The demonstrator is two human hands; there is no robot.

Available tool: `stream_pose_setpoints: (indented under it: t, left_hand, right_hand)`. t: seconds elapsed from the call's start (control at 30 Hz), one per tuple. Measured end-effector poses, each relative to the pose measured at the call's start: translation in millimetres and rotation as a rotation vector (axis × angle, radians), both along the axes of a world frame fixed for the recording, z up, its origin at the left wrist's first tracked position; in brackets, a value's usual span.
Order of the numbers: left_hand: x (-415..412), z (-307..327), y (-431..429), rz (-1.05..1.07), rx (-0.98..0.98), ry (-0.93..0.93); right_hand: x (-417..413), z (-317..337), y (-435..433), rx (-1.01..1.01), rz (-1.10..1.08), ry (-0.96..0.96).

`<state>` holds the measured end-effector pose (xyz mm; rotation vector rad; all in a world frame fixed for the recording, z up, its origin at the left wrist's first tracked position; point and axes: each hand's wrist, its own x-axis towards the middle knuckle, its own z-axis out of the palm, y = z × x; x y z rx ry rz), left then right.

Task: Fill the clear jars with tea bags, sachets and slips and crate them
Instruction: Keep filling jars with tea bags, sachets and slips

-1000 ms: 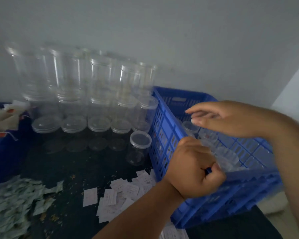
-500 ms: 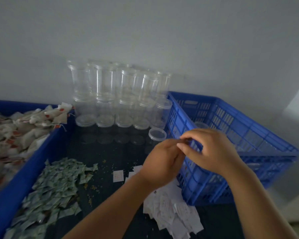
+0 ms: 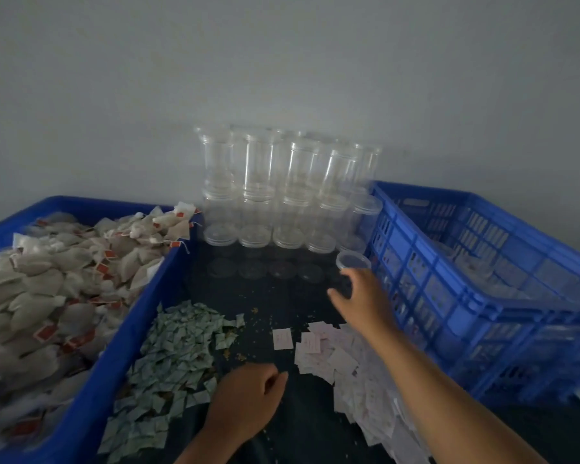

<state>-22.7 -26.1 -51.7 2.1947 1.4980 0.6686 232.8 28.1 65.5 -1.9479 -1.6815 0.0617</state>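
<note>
Leaving crate [image 3: 482, 296], right hand [image 3: 362, 296] at lone jar [image 3: 353, 261]

You face a plain grey-white wall [image 3: 282, 68] filling the upper half of your view, lit dimly and evenly, with soft shadow along its foot. Below it runs a near-black work surface [image 3: 292, 430], flecked with small tan crumbs [image 3: 255, 311]. A pale patch at the lower right edge is too blurred to identify.
</note>
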Motion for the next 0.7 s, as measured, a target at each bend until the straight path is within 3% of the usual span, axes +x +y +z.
stream_pose_setpoints:
  t: [0.1,0.17,0.27,0.33,0.53,0.7]
  left_hand:
    - [-2,-3,2,-0.019,-0.027,-0.086]
    - [-4,-2,2,-0.036,-0.034,-0.097]
    - [-6,2,4,-0.059,-0.032,-0.105]
    - [-8,4,4,-0.064,-0.040,-0.118]
    - [-13,-1,4,-0.057,0.024,-0.171]
    - [-14,-8,2,-0.102,0.049,-0.271]
  right_hand:
    - [18,-11,35,-0.012,-0.260,0.087]
    - [24,-19,54,-0.007,-0.298,0.216]
    - [24,-35,73,0.052,-0.309,0.568]
    - [22,-44,77,0.075,-0.350,0.636]
    - [-9,-39,43,0.351,-0.199,0.591]
    - [-68,-40,-44,0.425,-0.114,0.958]
